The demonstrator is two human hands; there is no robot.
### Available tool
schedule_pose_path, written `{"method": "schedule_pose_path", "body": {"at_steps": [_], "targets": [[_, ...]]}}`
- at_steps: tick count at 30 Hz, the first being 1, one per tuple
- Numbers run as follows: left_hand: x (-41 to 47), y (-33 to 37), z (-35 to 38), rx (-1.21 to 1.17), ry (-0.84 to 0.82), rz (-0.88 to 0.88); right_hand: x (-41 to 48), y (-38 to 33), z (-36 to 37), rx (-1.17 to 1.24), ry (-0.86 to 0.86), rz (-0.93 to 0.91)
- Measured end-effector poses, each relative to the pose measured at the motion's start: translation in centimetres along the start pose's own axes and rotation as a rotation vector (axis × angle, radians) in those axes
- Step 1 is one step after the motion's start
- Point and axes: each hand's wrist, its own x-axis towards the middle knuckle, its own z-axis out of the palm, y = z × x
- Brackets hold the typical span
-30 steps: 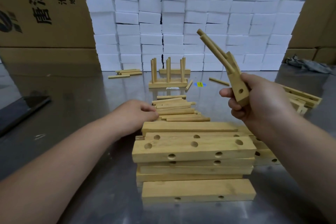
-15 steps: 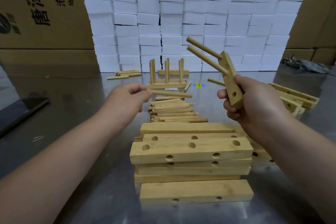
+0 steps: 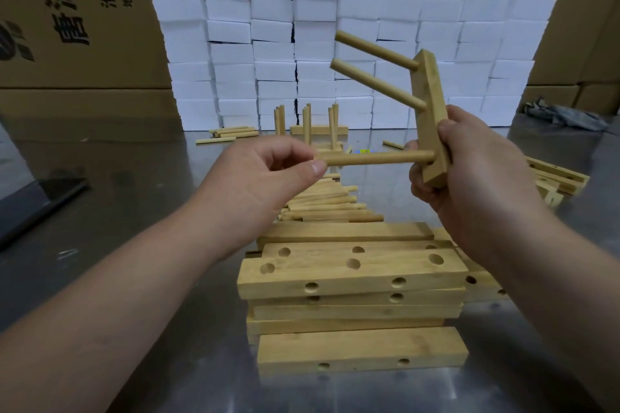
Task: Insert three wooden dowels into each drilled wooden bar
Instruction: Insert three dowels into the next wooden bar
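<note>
The right hand [image 3: 476, 174] holds a drilled bar [image 3: 432, 117] nearly upright above the table [image 3: 141, 198], its fingers wrapped around the lower end. Two dowels [image 3: 375, 70] already stand out of the bar's face, slanting up and to the left. The left hand [image 3: 265, 184] pinches a third dowel [image 3: 372, 158] by its left end, thumb and forefinger closed narrowly on it.

What the coming push seems to turn on is this: the third dowel lies almost level, its long axis running left to right, and its right tip sits at the bar's face where the lowest hole should be (the hole itself is hidden behind the tip and the right fingers, so how far the tip has gone in cannot be told). The bar lies directly to the right of the left fingers, one dowel's length away. The dowel meets the bar at a flatter angle than the two seated ones, which suggests it may need squaring before it goes home.

Below the hands, a stack of drilled bars [image 3: 352, 275] waits with empty holes, and a heap of loose dowels [image 3: 322, 204] lies just beyond it. A finished bar with three dowels [image 3: 307, 131] stands farther back.
</note>
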Motion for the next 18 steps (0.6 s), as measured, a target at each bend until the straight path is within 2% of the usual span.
{"method": "schedule_pose_path", "body": {"at_steps": [4,13,18], "targets": [[-0.1,-0.1,0.0,0.034,0.002,0.005,0.0,0.0,-0.1,-0.024,-0.011,-0.01],[-0.6,0.3,0.2,0.245,-0.109,0.105,-0.9,0.2,-0.1,-0.369,-0.056,-0.158],[-0.7,1.0,0.0,0.113,-0.062,0.126,-1.4,0.4,-0.1,-0.471,-0.125,-0.225]]}}
